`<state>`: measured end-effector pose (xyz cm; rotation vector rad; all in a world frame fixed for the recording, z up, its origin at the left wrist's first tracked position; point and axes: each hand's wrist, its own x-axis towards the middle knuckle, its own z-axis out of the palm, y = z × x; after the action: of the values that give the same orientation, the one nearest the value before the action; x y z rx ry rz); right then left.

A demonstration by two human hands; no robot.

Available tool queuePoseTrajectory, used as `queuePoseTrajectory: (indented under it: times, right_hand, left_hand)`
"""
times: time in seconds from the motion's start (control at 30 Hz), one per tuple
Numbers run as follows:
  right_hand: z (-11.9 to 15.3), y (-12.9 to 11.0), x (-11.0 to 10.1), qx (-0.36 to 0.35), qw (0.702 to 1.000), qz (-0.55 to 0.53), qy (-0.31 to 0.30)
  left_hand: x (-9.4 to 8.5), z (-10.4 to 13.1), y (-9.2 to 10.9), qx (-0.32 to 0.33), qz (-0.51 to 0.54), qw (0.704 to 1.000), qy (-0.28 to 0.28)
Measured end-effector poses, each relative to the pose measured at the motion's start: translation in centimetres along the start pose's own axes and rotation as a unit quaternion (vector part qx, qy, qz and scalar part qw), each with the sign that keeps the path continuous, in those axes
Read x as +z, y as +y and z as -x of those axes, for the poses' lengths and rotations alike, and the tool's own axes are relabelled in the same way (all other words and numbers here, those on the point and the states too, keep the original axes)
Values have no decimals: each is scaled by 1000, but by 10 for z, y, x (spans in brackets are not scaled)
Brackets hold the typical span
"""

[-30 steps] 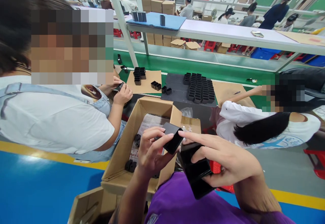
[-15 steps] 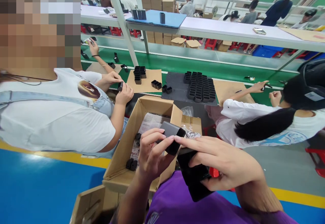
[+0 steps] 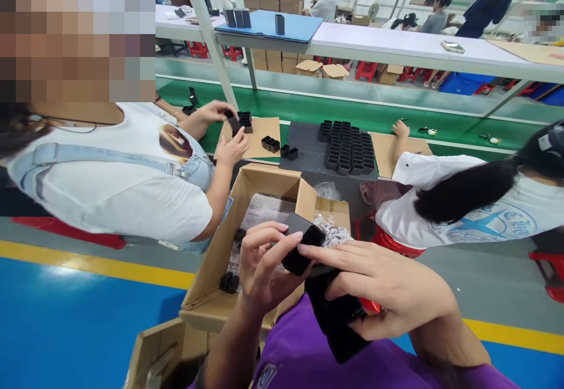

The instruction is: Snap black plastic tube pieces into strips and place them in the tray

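Note:
My left hand is closed on a small black open-ended box, its dark opening toward the right. Fingers of my right hand wrap round a few more black boxes, held slanting in front of my purple shirt. My right index fingertip touches the opening of the left-hand box. The right palm is hidden. Beneath my hands stands an open cardboard carton, with newspaper and a few black pieces inside.
Ahead, a dark mat carries rows of black boxes beside the green conveyor. A co-worker on the left handles a black piece; another person sits at the right. A red stool stands near that person.
The boxes in my hands have shifted and tilted slightly. The left co-worker's hands moved forward and right with a black piece. The right person's arm reaches farther over the belt.

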<state>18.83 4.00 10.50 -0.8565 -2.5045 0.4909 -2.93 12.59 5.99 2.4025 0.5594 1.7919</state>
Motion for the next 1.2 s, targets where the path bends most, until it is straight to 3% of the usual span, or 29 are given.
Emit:
queuePoseTrajectory:
  times: [0.53,0.8,1.2]
  right_hand:
    - [-4,-10,3,16,999,0,-32]
    - [-1,-4,11,11,1000,-14,-11]
    - [-2,2,14,24,999,-36,0]
  left_hand:
    - [-2,14,0,-72,61,995,-22]
    - [0,20,-4,-84,87,993,-16]
    - [2,13,-12,-54,63,996,-25]
